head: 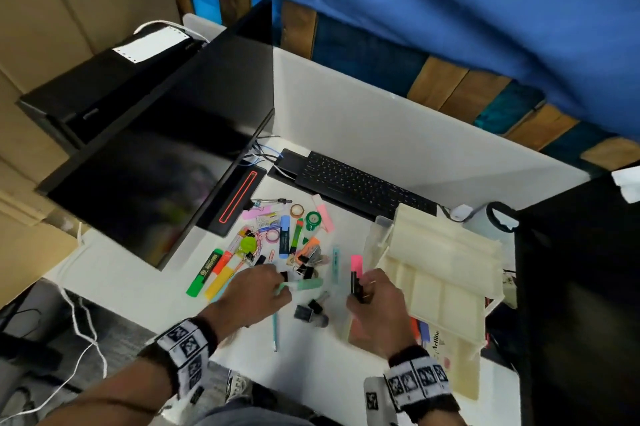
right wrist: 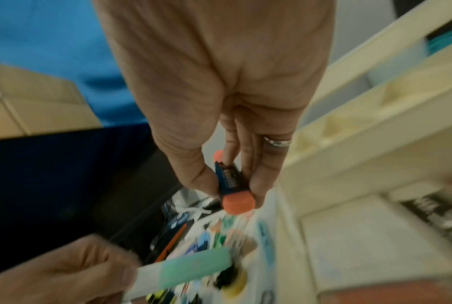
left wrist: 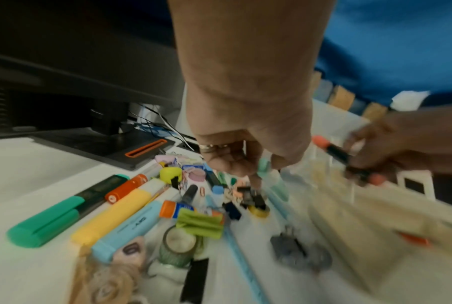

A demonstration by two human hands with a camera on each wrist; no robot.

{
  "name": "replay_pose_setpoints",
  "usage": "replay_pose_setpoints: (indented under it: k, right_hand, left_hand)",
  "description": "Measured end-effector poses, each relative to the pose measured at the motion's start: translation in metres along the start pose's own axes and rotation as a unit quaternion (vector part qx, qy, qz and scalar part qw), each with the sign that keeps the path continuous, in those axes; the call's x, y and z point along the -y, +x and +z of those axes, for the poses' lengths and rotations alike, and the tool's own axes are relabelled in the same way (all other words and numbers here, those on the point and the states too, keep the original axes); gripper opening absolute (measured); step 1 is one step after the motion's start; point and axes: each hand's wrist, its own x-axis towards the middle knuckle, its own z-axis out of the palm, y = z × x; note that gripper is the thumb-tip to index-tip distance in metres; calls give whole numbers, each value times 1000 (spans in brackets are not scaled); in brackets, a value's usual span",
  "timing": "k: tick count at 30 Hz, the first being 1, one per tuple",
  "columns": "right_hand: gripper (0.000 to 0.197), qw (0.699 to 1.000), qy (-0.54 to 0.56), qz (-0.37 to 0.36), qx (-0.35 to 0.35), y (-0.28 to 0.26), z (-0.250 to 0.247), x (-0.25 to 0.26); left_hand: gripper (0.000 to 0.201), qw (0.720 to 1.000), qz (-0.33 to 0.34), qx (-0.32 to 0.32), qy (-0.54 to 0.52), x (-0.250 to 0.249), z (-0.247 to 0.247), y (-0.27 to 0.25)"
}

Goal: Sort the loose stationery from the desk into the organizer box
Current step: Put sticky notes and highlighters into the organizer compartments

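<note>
Loose stationery (head: 277, 242) lies scattered on the white desk (head: 311, 366): highlighters, tape rolls, binder clips. My left hand (head: 282, 287) grips a mint green highlighter (head: 304, 283) just above the pile; the same mint highlighter (right wrist: 193, 265) shows blurred in the right wrist view. My right hand (head: 363, 287) pinches a black highlighter with a pink cap (head: 356, 275) upright beside the cream organizer box (head: 446, 273). In the right wrist view thumb and fingers clamp the black highlighter (right wrist: 230, 181). The organizer's tiers are spread out, with long compartments facing me.
A black monitor (head: 166, 155) and its stand (head: 239, 197) border the pile on the left, a black keyboard (head: 356, 183) lies behind it. Binder clips (head: 308, 309) and a teal pen (head: 275, 328) sit between my hands. A marker pack (head: 436, 339) lies under the organizer.
</note>
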Motion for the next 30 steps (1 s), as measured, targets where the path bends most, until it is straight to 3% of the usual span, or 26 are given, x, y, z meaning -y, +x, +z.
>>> replay_pose_setpoints:
  k: [6,12,19,25,30]
  right_hand:
    - [20,986,32,67,-151,-30,-89,-68]
    - [16,979,7,121,-165,-18,-117,-122]
    - [19,979,-59,54,-185,-1,-110,-144]
    - [6,985,-68,15,-159,1,-106,-156]
    - [16,990,-11,-52,-132,-8,-106,-176]
  left_hand:
    - [38,984,28,-58,-168,-32,-22,2]
    - [36,972,64,-83,-209,-94,-35,39]
    - [35,966,114,-91,-215,-179,-45,77]
    - [34,981,139,-39,-128,-238,-35,133]
    - [48,989,112,69,-64,-271,-22,172]
